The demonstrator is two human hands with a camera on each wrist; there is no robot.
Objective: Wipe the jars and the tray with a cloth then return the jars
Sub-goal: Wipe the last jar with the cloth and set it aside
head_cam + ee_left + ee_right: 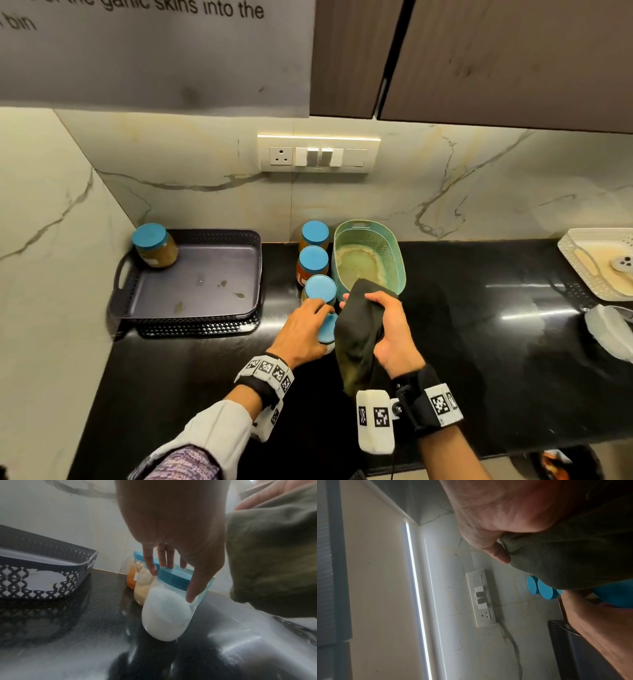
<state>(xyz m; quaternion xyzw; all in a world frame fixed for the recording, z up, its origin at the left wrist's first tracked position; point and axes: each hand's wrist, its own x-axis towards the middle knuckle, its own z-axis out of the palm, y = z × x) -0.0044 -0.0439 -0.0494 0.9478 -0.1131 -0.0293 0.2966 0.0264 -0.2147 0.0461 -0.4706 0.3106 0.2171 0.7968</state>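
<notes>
Your left hand (171, 524) gripping the white-filled jar (167, 616) by its blue lid, tilted on the counter (479, 342), your right hand (394, 329) clutching the dark cloth (356, 339) just beside it

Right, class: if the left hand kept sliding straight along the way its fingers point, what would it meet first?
The left hand already grips the white-filled jar. Straight beyond its fingertips stands the nearest blue-lidded jar in the row, probably first, though depth is unclear.
</notes>
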